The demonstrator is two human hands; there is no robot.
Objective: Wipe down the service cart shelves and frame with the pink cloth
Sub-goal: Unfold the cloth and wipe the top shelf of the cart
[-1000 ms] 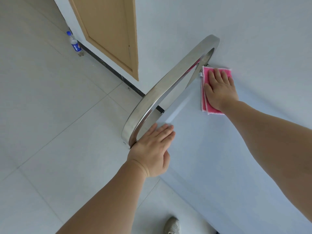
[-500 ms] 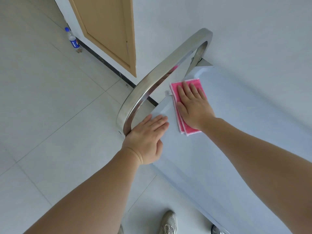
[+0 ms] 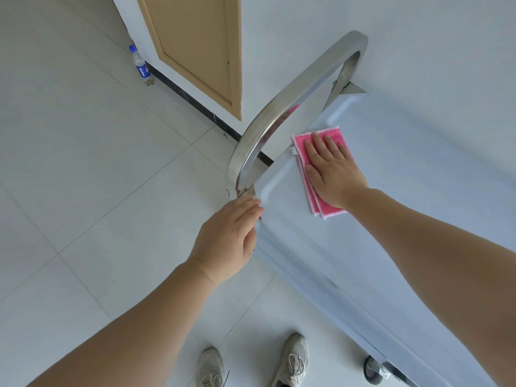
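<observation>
We look down on the top shelf (image 3: 377,219) of the service cart, a pale blue-grey surface running from the near right up toward the wall, and our right hand (image 3: 332,174) lies flat on the pink cloth (image 3: 315,196) near the shelf's left end, fingers straight and together, palm pressing the folded cloth against the surface rather than gripping it. The cloth shows as a doubled pink rectangle with a pale edge, its far corners past our fingertips and its near corner sticking out below the heel of the hand; a small white tab pokes out on its left side. Just beside the cloth, to the left, the curved steel handle (image 3: 282,107) of the cart arches from the near corner up to the far corner of the shelf. Our left hand (image 3: 229,238) rests at that near corner, fingers straight and laid over the shelf edge at the foot of the handle, thumb tucked along the side; it holds nothing that we can see. Below, a cart wheel (image 3: 372,371) shows at the lower right and our two grey shoes (image 3: 293,358) stand on the white floor tiles (image 3: 83,191). Well apart, by the wooden door (image 3: 201,46), a plastic bottle (image 3: 139,65) with a blue label stands on the floor
</observation>
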